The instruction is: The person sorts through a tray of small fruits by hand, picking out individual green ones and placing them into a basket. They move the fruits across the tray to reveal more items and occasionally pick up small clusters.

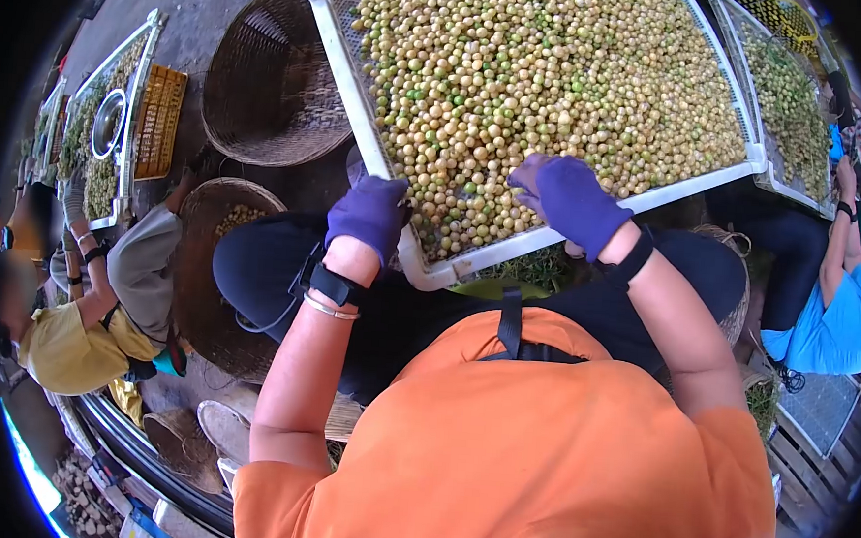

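Two gloved hands at a white tray (pixel 349 67) heaped with small yellow-green fruit (pixel 531 68), seen from above. Left hand (pixel 368 216), in a purple glove, curled over the tray's near left rim, fingers bent down around the edge, gripping it. Right hand (pixel 573 201), also purple-gloved, resting on the fruit at the near edge, fingers loosely bent and spread on the pile; cannot tell whether any fruit is pinched beneath. Black band and thin bracelet on the left wrist, black band on the right. Tray tilted across the lap, its near corner just above dark trousers and an orange shirt. Beside it to the left, an empty woven basket (pixel 270 72), and nearer, a second basket (pixel 216 256) with a few fruit inside. Far left, a seated person in yellow (pixel 61 345) by another tray. At right, a person in blue (pixel 831 328) beside a further tray (pixel 791 104) of fruit.
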Demonstrator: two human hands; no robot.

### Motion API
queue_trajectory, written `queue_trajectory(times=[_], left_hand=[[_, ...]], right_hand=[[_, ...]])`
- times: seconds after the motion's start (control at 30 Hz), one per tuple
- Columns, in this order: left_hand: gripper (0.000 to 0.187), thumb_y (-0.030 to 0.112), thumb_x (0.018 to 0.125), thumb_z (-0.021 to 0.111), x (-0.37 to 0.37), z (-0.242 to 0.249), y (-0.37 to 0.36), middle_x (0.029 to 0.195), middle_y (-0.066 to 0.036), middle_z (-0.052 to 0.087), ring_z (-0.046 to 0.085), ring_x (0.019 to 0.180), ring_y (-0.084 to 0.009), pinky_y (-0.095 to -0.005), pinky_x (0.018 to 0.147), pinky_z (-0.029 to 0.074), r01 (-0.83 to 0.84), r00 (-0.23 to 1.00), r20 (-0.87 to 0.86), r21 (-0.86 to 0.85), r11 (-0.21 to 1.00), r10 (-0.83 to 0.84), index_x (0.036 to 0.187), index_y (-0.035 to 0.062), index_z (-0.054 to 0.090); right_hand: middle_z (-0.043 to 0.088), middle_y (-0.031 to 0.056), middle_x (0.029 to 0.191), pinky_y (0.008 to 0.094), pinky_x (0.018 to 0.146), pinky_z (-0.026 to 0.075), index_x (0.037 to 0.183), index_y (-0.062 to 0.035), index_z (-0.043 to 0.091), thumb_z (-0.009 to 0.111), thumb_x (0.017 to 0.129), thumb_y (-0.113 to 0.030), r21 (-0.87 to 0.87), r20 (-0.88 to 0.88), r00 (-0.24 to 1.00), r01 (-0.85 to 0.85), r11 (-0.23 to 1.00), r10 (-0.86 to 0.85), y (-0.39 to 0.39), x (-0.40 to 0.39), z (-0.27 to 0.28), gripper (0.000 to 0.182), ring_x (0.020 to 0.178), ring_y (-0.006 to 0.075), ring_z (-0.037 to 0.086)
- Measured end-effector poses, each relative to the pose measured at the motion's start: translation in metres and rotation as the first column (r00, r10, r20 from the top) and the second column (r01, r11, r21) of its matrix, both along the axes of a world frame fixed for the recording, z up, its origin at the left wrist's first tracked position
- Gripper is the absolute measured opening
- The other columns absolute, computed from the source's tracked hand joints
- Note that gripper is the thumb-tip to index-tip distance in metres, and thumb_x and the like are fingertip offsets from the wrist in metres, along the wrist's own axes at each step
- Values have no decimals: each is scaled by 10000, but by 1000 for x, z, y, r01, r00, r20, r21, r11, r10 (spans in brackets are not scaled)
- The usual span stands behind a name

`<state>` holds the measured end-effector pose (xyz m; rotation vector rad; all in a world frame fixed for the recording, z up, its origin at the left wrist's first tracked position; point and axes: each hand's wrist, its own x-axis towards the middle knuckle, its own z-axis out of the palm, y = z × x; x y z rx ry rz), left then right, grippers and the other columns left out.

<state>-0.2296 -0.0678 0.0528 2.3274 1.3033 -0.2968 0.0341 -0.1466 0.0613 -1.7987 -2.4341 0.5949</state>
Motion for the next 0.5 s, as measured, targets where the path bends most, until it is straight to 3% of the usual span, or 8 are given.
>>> queue_trajectory(times=[0.1,0.2,0.23,0.37,0.5], left_hand=[[138,246,780,643,15,4,-5,870,-120,639,638,855,-309,-412,722,518,89,993,-81,33,996,-86,828,129,698],[111,174,757,627,26,-18,-21,793,-107,667,666,750,-271,-378,633,518,356,914,-255,125,926,-317,777,94,701],[111,194,769,615,28,-26,-29,767,-68,670,661,763,-246,-392,625,506,413,874,-367,220,884,-317,763,131,707],[99,147,760,606,35,-28,-48,755,-80,654,641,742,-244,-362,618,467,428,880,-348,282,859,-324,778,112,696],[107,146,765,605,41,-17,-45,769,-76,653,634,773,-243,-365,643,465,467,850,-373,208,860,-372,798,107,698]], right_hand=[[593,122,870,423,682,489,906,-93,606,611,832,-183,-4,-8,996,-86,996,86,-1,-23,-27,117,794,305,626],[590,123,856,409,661,501,853,-89,613,613,814,-158,-4,183,979,-89,996,89,-3,-45,-41,79,776,294,634],[615,117,763,362,572,534,779,-73,655,604,752,-119,181,160,980,-143,973,114,-5,-45,-49,74,687,257,668],[631,134,811,399,614,529,819,-75,652,635,769,-171,72,136,988,-83,994,73,-3,-35,-52,109,729,285,661],[609,139,892,432,681,497,898,-86,622,616,854,-246,-24,-162,977,136,990,-138,11,0,-36,166,789,332,620]])
